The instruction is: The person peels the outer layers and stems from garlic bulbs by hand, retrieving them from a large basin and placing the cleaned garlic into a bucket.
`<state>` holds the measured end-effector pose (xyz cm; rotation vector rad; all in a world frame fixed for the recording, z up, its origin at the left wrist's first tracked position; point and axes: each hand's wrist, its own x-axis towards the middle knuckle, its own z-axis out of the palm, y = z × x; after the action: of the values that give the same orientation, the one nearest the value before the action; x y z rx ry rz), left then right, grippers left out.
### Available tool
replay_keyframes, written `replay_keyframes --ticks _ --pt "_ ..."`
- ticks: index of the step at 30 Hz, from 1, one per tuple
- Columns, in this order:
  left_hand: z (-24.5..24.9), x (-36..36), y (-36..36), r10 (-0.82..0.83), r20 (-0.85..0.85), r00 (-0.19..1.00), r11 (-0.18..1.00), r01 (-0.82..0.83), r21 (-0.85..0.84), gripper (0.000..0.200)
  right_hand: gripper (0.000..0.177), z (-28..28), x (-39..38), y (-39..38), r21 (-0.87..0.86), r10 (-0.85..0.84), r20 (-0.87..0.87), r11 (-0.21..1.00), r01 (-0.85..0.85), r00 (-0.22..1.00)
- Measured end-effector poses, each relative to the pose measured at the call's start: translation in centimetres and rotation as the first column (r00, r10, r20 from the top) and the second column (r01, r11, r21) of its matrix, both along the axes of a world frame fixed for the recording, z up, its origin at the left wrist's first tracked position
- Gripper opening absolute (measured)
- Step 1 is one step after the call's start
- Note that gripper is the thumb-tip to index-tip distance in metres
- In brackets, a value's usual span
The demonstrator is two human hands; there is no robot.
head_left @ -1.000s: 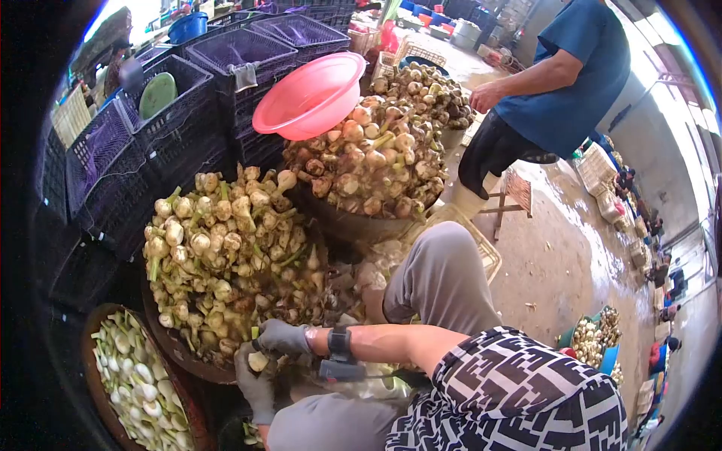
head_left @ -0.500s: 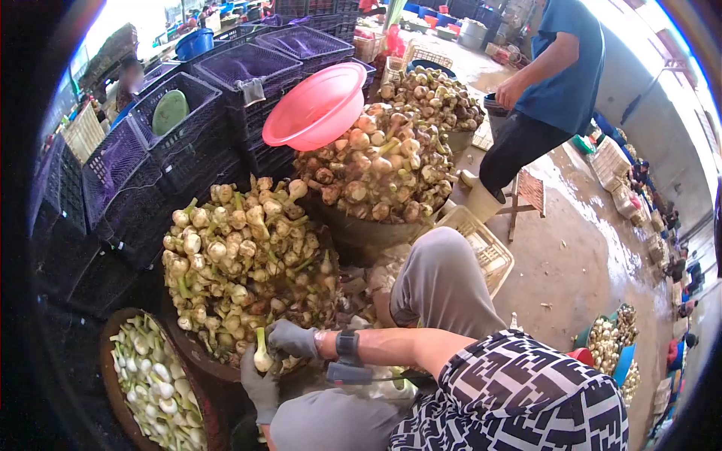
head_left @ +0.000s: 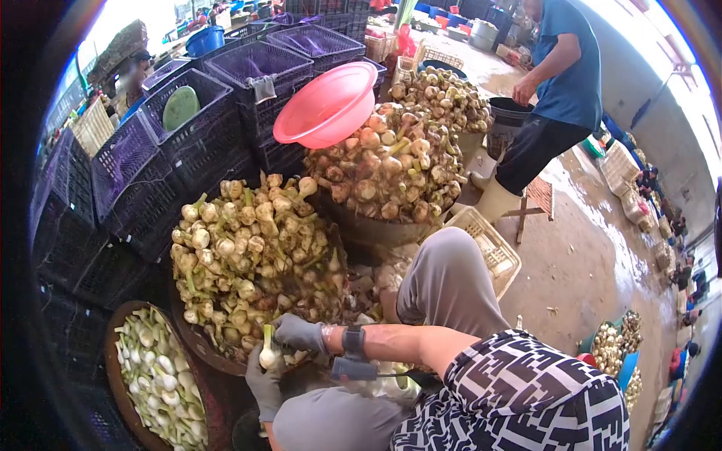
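My left hand (head_left: 263, 387), in a grey glove, grips a pale garlic bulb (head_left: 267, 357) whose short green stem points up. Close beside the bulb, my right hand (head_left: 299, 332) is gloved in grey with its fingers curled closed; what they hold, if anything, is hidden. Both hands are at the near edge of a tub heaped with brownish unpeeled garlic bulbs (head_left: 248, 255). Left of them stands a round tub of clean white bulbs with green stems (head_left: 162, 376).
Behind the heap stand stacked black crates (head_left: 192, 158). A pink basin (head_left: 327, 105) rests beside another bulb pile (head_left: 383, 173). A cream crate (head_left: 489, 248) sits beyond my knee. A person in a blue shirt (head_left: 568, 68) stands at a dark bucket (head_left: 510, 111) near a wooden stool (head_left: 538, 197).
The view has shifted slightly, so the scene sits farther right. My hands keep hold at the same bulb. The person in blue has lowered a hand to the dark bucket, which now shows more fully.
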<state>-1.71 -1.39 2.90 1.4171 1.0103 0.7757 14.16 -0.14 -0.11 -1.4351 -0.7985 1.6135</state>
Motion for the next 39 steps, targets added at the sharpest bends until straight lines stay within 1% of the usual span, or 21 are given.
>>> replay_keyframes --ticks 2,5,7,9,10,11,13,15,16,17,19,20,21,24,27,28,31,33,34,36,39 --pt "2.6 0.6 -0.5 0.028 0.078 0.997 0.995 -0.021 -0.096 0.046 0.015 0.9 0.0 -0.2 0.039 0.017 0.033 0.999 -0.018 0.999" --pt "3.9 0.4 -0.5 0.206 0.435 0.877 0.861 0.049 -0.507 0.047 0.021 -0.3 0.2 -0.2 0.155 0.085 0.220 0.980 -0.121 0.972" --pt "-0.2 -0.1 0.9 0.331 0.480 0.813 0.781 0.050 -0.623 0.046 0.027 -2.6 0.4 -0.2 0.277 0.061 0.304 0.949 -0.150 0.951" --pt "-0.7 -1.0 0.7 0.303 0.318 0.898 0.830 -0.084 -0.552 0.038 0.029 -2.5 0.8 -1.0 0.453 0.078 -0.006 0.889 -0.066 0.997" --pt "-0.4 -1.3 0.8 0.242 0.167 0.956 0.892 -0.151 -0.427 0.036 0.029 -1.6 0.9 -1.0 0.352 0.161 0.361 0.889 -0.294 0.918" --pt "-0.1 -1.5 0.8 0.207 -0.010 0.978 0.935 -0.201 -0.292 0.034 0.027 0.2 0.4 -1.4 0.178 0.182 0.107 0.964 -0.199 0.977" --pt "-4.1 -2.9 0.6 0.307 -0.162 0.938 0.942 -0.324 -0.091 0.036 0.027 1.0 -1.0 -1.6 0.205 0.274 0.210 0.926 -0.316 0.938" --pt "-5.7 -4.0 0.1 0.322 0.071 0.944 0.930 -0.301 -0.211 0.051 0.024 -1.9 -2.1 -1.4 0.068 0.157 -0.197 0.987 -0.146 0.968" --pt "-3.8 -4.3 0.2 0.285 0.081 0.955 0.903 -0.239 -0.356 0.057 0.022 -1.5 -1.4 -1.7 -0.009 0.127 -0.480 0.989 -0.149 0.868" --pt "-1.9 -4.6 0.3 0.252 0.085 0.964 0.852 -0.179 -0.491 0.064 0.022 -1.4 -1.4 -2.0 0.215 0.326 -0.196 0.934 -0.284 0.925" --pt "-1.7 -4.7 0.3 0.291 0.076 0.954 0.774 -0.188 -0.604 0.060 0.021 -1.2 -1.4 -2.2 0.370 0.433 0.123 0.815 -0.446 0.893" --pt "-1.9 -4.6 0.4 0.334 0.033 0.942 0.765 -0.250 -0.594 0.055 0.021 -1.1 -1.5 -2.2 0.356 0.424 0.112 0.827 -0.435 0.899" --pt "-2.8 -5.2 0.7 0.291 -0.142 0.946 0.919 -0.317 -0.234 0.055 0.021 -1.1 -1.6 -2.1 0.345 0.412 0.103 0.839 -0.422 0.905" --pt "-3.9 -5.5 1.6 0.487 -0.095 0.868 0.855 -0.496 -0.154 0.030 0.020 -0.6 -2.0 -1.6 -0.094 0.073 -0.408 0.988 -0.122 0.910" --pt "-4.1 -4.6 1.7 0.418 -0.177 0.891 0.908 -0.404 0.111 0.027 0.021 -0.3 -2.5 -1.2 -0.021 0.197 -0.113 0.979 -0.201 0.974" --pt "-4.1 -4.6 1.6 0.417 -0.223 0.881 0.908 -0.411 0.075 0.026 0.021 0.1 -2.6 -1.0 0.008 0.253 0.026 0.967 -0.253 0.967" --pt "-4.0 -5.0 1.5 0.377 -0.252 0.891 0.922 -0.388 0.008 0.023 0.022 -0.4 -2.3 -0.7 -0.219 -0.002 -0.429 0.970 -0.102 0.903" --pt "-3.5 -5.4 1.0 0.307 -0.022 0.951 0.932 -0.305 -0.195 0.022 0.022 0.5 -0.4 -1.2 0.153 0.271 0.137 0.945 -0.291 0.953" --pt "-2.8 -5.5 0.8 0.281 0.099 0.955 0.927 -0.243 -0.286 0.022 0.020 1.5 0.1 -1.5 0.293 0.276 0.429 0.858 -0.422 0.860" --pt "-2.1 -6.0 0.7 0.206 0.267 0.941 0.960 -0.143 -0.240 0.022 0.016 -0.1 1.7 -1.3 0.280 0.278 0.246 0.897 -0.342 0.929" --pt "-1.9 -6.9 0.1 0.258 0.521 0.814 0.931 -0.066 -0.359 0.022 0.015 2.7 3.3 -2.0 0.374 0.166 0.576 0.817 -0.439 0.800"
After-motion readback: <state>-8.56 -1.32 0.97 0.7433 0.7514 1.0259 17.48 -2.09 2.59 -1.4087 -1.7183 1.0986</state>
